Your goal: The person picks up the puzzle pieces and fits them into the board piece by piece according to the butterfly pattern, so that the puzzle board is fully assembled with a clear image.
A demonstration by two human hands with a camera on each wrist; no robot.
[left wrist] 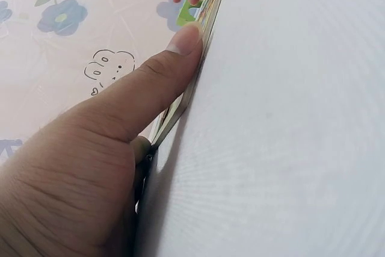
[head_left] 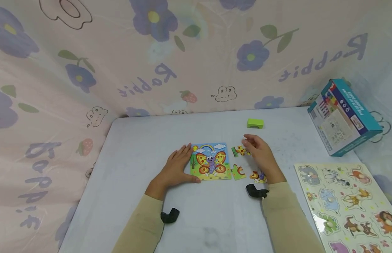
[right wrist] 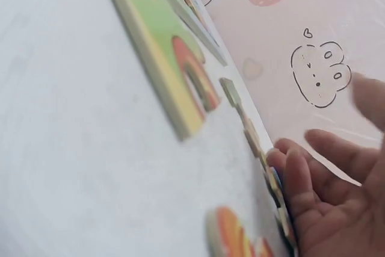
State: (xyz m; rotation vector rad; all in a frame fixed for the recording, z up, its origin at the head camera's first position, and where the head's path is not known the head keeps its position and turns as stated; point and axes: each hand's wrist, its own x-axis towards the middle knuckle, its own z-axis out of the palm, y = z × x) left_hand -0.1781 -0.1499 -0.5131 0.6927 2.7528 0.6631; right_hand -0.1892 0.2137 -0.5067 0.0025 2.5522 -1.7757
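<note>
A square butterfly puzzle [head_left: 210,161] lies flat on the white table. My left hand [head_left: 175,168] rests along its left side, fingers extended, the thumb near the lower left corner. In the left wrist view that thumb [left wrist: 150,82] lies against the puzzle's edge. Loose pieces sit to the right: a green one with a red curve [head_left: 238,172], a yellow-and-green one [head_left: 239,151] above it, and an orange-and-purple one [head_left: 258,176] by the right wrist. Over the upper piece hovers my right hand [head_left: 262,156], fingers loosely bent; nothing is visible in its grasp.
A green arch block [head_left: 255,123] stands near the back of the table [head_left: 145,137]. At the right are a blue boxed set [head_left: 344,119] and an animal puzzle board [head_left: 338,189]. Patterned curtain [head_left: 196,70] hangs behind and to the left.
</note>
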